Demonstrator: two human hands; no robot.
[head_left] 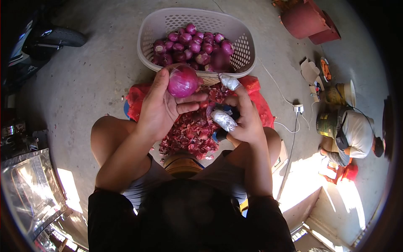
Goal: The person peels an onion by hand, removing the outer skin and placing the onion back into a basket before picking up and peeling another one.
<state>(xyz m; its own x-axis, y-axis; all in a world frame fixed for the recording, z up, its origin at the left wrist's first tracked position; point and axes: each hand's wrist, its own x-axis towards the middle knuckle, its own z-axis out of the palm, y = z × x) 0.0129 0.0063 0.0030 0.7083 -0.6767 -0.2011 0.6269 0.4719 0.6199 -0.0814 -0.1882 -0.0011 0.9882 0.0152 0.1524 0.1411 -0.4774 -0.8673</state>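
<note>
Within the half-curled left fingers [187,107] sits a purple onion [184,81], likely firm, slick and best gripped round its sides; whether the bent right fingers [244,101] near it hold anything, I cannot tell.

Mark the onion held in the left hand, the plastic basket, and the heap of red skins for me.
Onion [183,82]: head view, middle of its purple side.
Plastic basket [244,51]: head view, right inner wall.
Heap of red skins [189,136]: head view, middle of the pile.

Wide head view, facing forward and down from close overhead
</note>
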